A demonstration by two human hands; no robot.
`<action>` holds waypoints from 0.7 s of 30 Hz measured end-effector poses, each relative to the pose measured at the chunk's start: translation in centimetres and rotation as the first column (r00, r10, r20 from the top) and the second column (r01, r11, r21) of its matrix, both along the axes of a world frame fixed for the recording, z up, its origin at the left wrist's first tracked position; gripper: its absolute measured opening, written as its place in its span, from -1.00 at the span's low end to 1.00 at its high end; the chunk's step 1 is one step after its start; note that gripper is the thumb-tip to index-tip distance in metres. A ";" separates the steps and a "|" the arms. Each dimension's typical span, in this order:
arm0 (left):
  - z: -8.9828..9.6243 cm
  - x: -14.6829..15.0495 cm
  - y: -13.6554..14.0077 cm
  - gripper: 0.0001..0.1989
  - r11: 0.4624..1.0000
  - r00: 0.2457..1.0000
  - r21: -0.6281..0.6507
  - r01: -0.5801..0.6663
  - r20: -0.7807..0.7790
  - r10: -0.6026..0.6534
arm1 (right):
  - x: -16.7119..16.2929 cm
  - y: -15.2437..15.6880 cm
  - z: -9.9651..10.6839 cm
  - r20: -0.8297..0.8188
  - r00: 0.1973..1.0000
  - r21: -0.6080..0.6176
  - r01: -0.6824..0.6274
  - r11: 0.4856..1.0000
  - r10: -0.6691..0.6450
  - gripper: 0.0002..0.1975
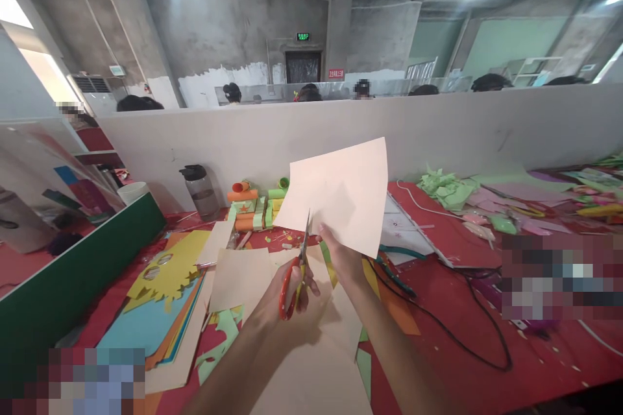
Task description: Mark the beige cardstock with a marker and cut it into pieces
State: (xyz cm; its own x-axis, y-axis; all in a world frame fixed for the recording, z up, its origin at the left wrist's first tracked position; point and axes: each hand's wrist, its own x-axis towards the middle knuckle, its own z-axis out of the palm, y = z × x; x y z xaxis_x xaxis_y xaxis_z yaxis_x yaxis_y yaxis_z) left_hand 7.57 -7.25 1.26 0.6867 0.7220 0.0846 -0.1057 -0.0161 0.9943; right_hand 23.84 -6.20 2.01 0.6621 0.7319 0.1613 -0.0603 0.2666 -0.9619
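Observation:
My left hand is closed around a pair of scissors with red-orange and yellow handles. Their blades point up and look nearly together, just in front of the lower left edge of a pale cream sheet of paper. Whether the blades touch the sheet I cannot tell. My right hand pinches that sheet at its lower edge, thumb on the near face, and holds it raised above the table. Beneath both hands lie more cream sheets, with green paper scraps beside them.
Left are a yellow cut-out sheet, stacked coloured paper and a green divider. A bottle and rolled-paper model stand near the grey partition. Right lie teal-handled pliers, a black cord and green scraps.

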 end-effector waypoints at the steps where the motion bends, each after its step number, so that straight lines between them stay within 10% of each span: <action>1: -0.1 0.0 0.0 -0.31 1.000 1.000 0.005 0.001 0.004 -0.001 | 0.1 0.1 -0.2 -0.001 1.000 0.005 -0.010 1.000 0.010 -0.67; 21: -2.4 0.9 0.8 -0.35 0.994 0.994 0.035 -0.107 0.021 0.107 | -0.1 -0.2 0.3 -0.031 0.997 -0.001 -0.071 0.998 0.071 -0.37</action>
